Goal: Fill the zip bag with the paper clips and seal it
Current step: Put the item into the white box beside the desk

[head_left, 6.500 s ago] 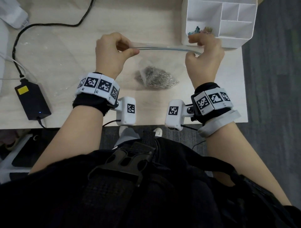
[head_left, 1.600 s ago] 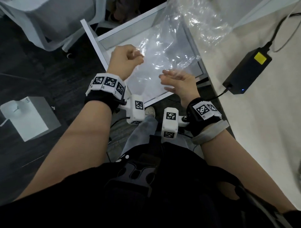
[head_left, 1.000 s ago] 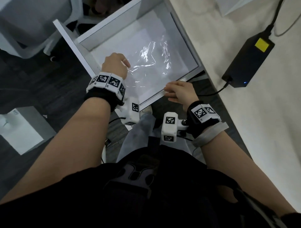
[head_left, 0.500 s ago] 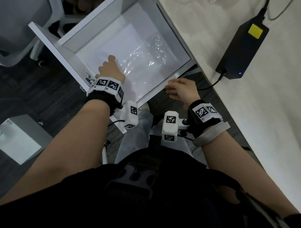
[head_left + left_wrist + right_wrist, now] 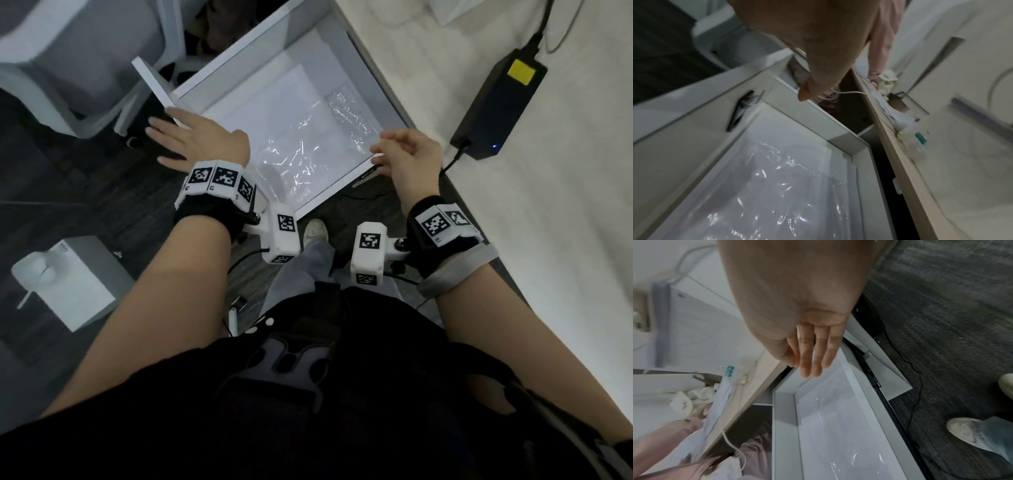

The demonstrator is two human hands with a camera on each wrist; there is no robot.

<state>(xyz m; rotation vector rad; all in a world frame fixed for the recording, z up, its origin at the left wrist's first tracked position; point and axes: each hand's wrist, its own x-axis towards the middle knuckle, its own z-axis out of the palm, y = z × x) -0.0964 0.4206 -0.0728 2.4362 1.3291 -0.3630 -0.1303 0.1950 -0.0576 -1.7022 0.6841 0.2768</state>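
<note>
A clear crinkled plastic bag lies flat on the floor of an open white drawer; the wrist views show the bag too. I see no paper clips in any view. My left hand is spread with straight fingers over the top edge of the drawer's front panel and holds nothing. My right hand hovers at the drawer's near right corner, fingers relaxed and empty; from the right wrist its fingers look almost straight above that corner.
The light desk runs along the right, with a black power adapter and its cable on it. A grey chair stands beyond the drawer and a white box sits on the dark floor at left. My shoe is below the drawer.
The left hand has let go of the plastic bag and moved left onto the drawer's front edge. The bag now lies loose in the drawer. The right hand stays at the corner.
</note>
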